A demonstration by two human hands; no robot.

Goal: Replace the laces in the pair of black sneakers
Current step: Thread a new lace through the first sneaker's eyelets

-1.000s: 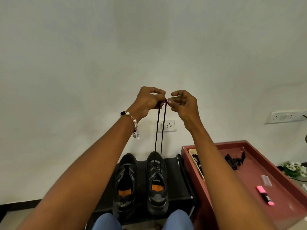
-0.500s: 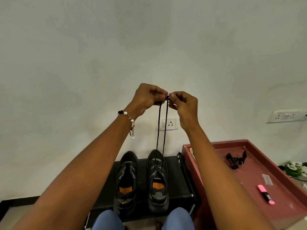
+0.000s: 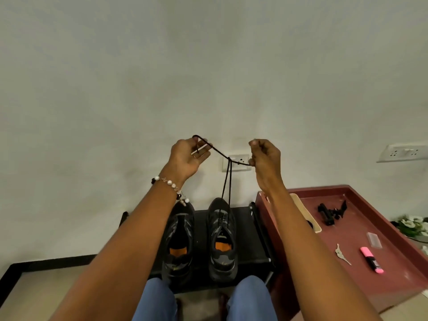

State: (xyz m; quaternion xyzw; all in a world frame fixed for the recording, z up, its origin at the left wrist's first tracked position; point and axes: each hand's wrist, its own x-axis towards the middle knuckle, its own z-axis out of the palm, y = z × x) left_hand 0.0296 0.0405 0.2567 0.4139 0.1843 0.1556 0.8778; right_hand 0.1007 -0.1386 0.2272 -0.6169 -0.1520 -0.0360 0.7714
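Two black sneakers with orange insoles stand side by side on a low black rack [image 3: 245,230]. The left sneaker [image 3: 178,239] shows no lace. From the right sneaker [image 3: 222,237] a black lace [image 3: 225,184] rises in two strands that cross just below my hands. My left hand [image 3: 188,156] pinches one lace end, which loops above the fingers. My right hand [image 3: 264,156] grips the other end. Both hands are held high in front of the wall, apart from each other.
A red tray table [image 3: 361,262] at the right carries a pink highlighter [image 3: 371,259], keys [image 3: 342,254], a black clip [image 3: 331,213] and a beige box [image 3: 308,214]. My knees in blue jeans [image 3: 155,300] sit below the rack. Wall sockets [image 3: 236,162] lie behind the lace.
My hands, which pinched the lace ends together, have moved apart sideways, and the two strands now cross between them. The view has tilted slightly.
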